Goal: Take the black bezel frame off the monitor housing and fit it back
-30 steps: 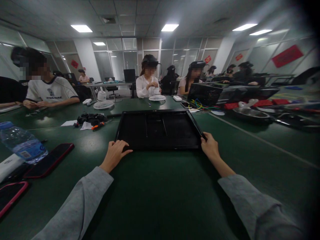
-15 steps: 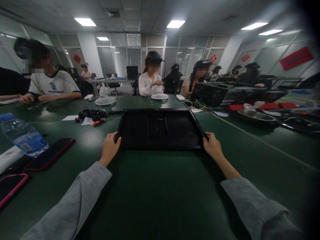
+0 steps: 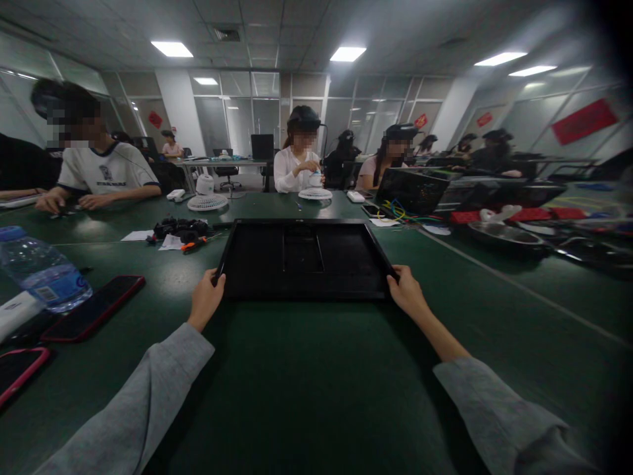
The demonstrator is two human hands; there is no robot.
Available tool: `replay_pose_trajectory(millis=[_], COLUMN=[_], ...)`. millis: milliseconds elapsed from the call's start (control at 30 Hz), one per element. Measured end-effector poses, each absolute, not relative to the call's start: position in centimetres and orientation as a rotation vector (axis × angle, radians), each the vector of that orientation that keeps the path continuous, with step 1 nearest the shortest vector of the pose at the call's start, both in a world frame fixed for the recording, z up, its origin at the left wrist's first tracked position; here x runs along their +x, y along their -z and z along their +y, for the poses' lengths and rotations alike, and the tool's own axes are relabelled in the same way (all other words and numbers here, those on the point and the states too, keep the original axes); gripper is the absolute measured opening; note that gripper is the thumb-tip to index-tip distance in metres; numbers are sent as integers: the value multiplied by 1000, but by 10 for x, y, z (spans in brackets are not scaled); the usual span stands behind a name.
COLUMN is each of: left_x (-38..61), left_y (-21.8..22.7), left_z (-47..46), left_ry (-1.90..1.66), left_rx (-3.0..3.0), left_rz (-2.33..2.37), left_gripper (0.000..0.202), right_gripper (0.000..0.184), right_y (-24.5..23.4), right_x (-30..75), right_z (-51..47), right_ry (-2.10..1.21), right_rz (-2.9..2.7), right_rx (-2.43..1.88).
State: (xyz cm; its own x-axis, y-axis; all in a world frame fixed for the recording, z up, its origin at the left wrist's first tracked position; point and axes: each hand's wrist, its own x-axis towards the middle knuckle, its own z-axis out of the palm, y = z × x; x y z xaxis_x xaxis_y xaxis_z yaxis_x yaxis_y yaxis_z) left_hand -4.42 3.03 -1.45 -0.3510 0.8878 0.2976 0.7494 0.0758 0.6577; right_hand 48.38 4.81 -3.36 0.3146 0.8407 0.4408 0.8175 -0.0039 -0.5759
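A black rectangular monitor casing (image 3: 346, 267) with a raised rim and a framed recess in its middle is in front of me, over the green table (image 3: 316, 376). My left hand (image 3: 204, 300) is closed round its left edge near the front corner, the thumb on the rim. At the opposite edge, my right hand (image 3: 408, 293) grips the right front corner in the same way. The fingers under the casing are hidden from me. Whether its underside touches the table, I cannot tell.
On the left are a water bottle (image 3: 54, 280) and phones (image 3: 99, 307). Beyond the casing lie black parts with an orange-handled tool (image 3: 194, 245) and white fans (image 3: 208, 202). Cables (image 3: 395, 211) and a metal pan (image 3: 504, 236) are at right. Co-workers (image 3: 299, 161) sit across the table.
The monitor casing has shifted a little to the left, with both my hands still on its edges. My grip looks the same.
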Motion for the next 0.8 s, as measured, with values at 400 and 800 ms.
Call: replay_pose_trajectory(millis=[400,800], left_x=[-31,-38], left_y=[16,11], left_z=[35,36], left_ry=[-988,-1484], left_rx=[1752,1277], left_rz=[2289,2321], left_gripper=[54,41], right_gripper=[57,80], right_y=[24,3], right_x=[479,434], right_z=[53,24], right_ry=[-198,-975], right_rz=[-1464,-1045], right_rx=[-1856,-1415])
